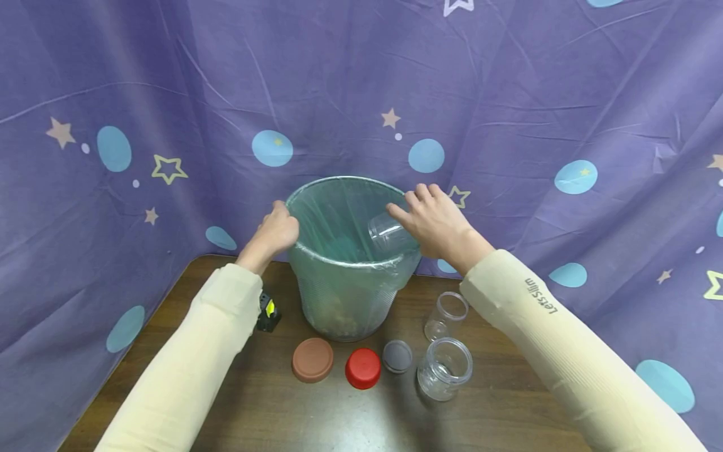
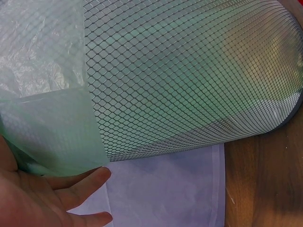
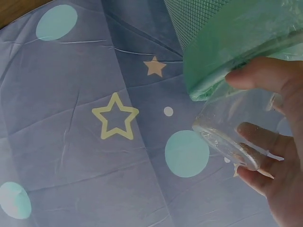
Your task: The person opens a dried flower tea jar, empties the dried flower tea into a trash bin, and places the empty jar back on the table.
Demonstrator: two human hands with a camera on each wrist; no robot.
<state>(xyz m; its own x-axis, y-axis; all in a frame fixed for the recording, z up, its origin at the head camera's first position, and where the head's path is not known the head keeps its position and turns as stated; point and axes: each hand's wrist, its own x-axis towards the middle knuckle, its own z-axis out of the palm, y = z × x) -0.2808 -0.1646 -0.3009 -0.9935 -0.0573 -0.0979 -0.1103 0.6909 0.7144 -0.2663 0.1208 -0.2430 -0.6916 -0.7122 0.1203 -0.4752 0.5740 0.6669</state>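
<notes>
A mesh wastebasket [image 1: 344, 307] with a translucent green bag [image 1: 350, 276] folded over its rim stands towards the back of the table. At its left rim my left hand [image 1: 277, 231] holds the bag-covered edge; in the left wrist view, its fingers [image 2: 85, 187] lie along the outside of the bag. My right hand [image 1: 439, 225] grips a clear plastic jar [image 1: 386, 232] around its end, tilted over the right rim with its far end inside the wastebasket. The right wrist view has the jar [image 3: 220, 118] between thumb and fingers, close against the bag's edge.
In front of the wastebasket lie a brown lid [image 1: 313, 360], a red lid [image 1: 363, 368] and a grey lid [image 1: 398, 356]. Two clear jars [image 1: 445, 370] stand right of them. A small black object [image 1: 268, 312] sits by the left sleeve. Behind hangs a purple curtain [image 1: 350, 81].
</notes>
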